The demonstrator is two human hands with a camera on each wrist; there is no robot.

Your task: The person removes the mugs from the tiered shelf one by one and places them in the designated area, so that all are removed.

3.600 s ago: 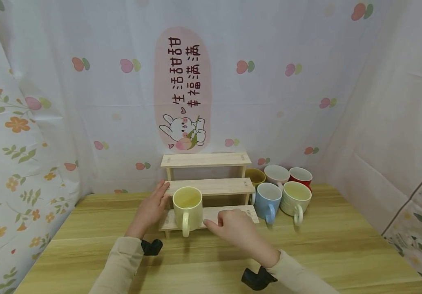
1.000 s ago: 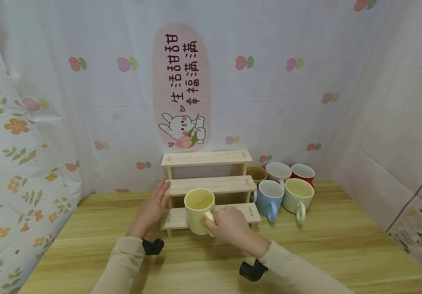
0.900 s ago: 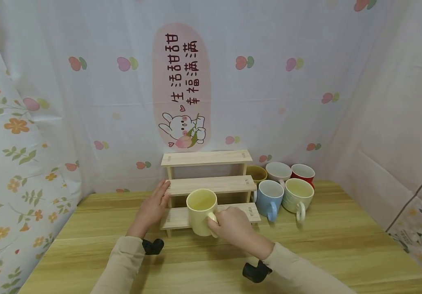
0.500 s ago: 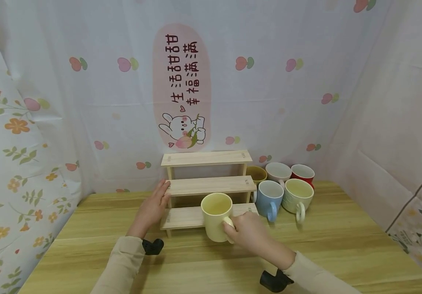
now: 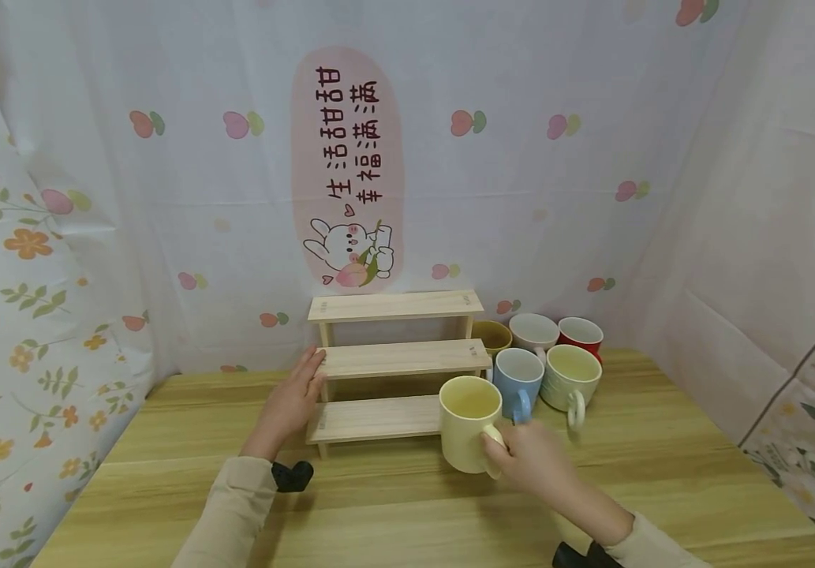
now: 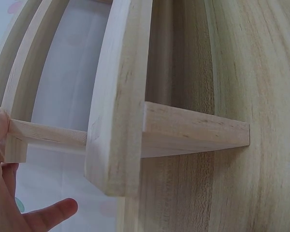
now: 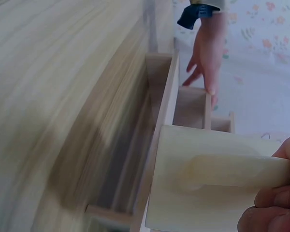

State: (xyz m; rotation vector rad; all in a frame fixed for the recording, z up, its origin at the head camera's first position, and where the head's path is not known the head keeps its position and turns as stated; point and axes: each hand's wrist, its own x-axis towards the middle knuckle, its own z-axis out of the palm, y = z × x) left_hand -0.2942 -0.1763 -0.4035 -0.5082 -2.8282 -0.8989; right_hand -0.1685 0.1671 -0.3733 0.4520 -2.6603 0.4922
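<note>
My right hand grips the handle of a pale yellow mug, which is upright in front of the right end of the bottom shelf. Whether the mug touches that shelf I cannot tell. In the right wrist view, curled fingers are at the handle of the mug. My left hand rests against the left end of the middle tier of a three-tier wooden rack. The left wrist view shows the left hand touching that shelf's end, one digit stretched out.
Right of the rack stand a blue mug, a pale green-yellow mug, a mustard mug, a white-pink mug and a red mug. Patterned cloth hangs behind the wooden table.
Earlier the yellow mug sat on the left part of the bottom shelf. My right hand has taken its handle and moved it rightward and slightly toward me. My left hand stays put.
</note>
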